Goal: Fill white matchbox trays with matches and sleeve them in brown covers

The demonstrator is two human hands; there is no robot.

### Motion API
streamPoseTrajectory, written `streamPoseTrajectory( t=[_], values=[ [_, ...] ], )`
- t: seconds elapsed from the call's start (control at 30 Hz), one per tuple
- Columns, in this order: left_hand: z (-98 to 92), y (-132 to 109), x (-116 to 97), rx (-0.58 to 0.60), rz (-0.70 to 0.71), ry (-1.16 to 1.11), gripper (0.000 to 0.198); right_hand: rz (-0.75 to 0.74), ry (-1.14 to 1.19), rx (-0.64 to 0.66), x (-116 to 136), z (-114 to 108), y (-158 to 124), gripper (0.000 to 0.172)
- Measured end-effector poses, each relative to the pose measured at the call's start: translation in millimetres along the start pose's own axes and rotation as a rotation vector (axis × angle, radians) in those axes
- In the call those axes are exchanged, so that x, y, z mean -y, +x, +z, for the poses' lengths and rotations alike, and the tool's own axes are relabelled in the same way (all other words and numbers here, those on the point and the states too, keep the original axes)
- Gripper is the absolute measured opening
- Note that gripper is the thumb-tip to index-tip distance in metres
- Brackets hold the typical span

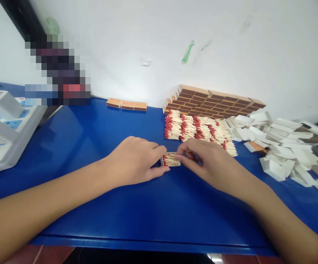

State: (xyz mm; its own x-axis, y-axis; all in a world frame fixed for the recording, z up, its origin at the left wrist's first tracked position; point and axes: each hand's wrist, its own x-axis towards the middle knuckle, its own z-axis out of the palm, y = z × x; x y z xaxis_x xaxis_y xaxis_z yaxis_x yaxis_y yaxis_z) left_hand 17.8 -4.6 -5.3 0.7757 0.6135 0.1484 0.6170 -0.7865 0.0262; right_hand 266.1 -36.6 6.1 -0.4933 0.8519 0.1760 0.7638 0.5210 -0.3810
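A small white matchbox tray [161, 161] filled with red-headed matches [171, 160] lies on the blue table in front of me. My left hand [137, 160] holds its left end between thumb and fingers. At the right end, the thumb and index finger of my right hand [203, 157] are pinched together over the match ends. Whether they grip a match or the tray wall is hidden. Just behind my right hand, loose matches [200, 128] lie in rows, their red heads facing left.
Brown-sided matchboxes [214, 101] are stacked along the white wall, with several more boxes [126, 105] to their left. White empty trays [282, 143] are heaped at the right. A white and blue device [7, 128] stands at the left on the blue table [148, 216].
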Motion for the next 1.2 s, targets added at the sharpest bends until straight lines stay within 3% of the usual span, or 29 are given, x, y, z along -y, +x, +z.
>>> streamPoseTrajectory(
  t=[0.27,0.57,1.2],
  values=[
    [-0.6,0,0,-0.007,0.017,0.002,0.035,-0.063,-0.002,0.002,-2,5,3,0.011],
    [-0.7,0,1,-0.017,0.013,-0.001,0.035,0.024,0.035,0.109,-6,-3,-2,0.014],
    [0.3,0,2,0.013,0.03,-0.019,0.037,-0.021,0.049,0.094,0,5,1,0.011]
  ],
)
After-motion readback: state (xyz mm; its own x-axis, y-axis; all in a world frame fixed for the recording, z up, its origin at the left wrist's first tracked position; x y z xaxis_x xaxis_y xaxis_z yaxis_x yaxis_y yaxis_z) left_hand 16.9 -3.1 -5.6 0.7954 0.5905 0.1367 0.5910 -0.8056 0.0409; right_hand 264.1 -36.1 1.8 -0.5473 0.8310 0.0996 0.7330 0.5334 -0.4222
